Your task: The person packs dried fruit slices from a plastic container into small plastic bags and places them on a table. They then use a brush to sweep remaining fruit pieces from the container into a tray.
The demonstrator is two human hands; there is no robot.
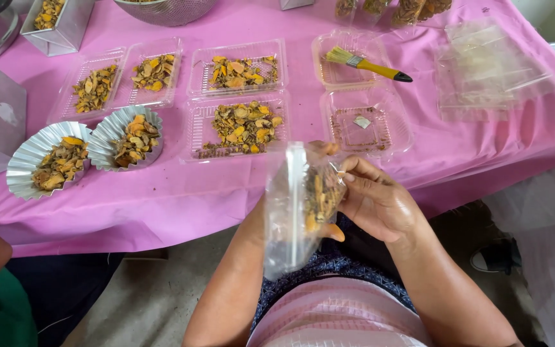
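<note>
Pink tablecloth [181, 199], clear trays [239, 128] of dried slices, both hands' grip clamped on clear bag [297, 205].

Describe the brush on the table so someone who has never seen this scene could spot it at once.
On the pink tablecloth, look to the far right of the clear plastic trays. The small flat brush with a yellow handle and pale bristles lies across an empty clear tray. It is the only tool there; neighbouring trays hold dried yellow slices.

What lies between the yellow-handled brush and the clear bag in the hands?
In the head view, a nearly empty clear tray with crumbs lies between the brush and the clear bag, then bare pink cloth.
</note>
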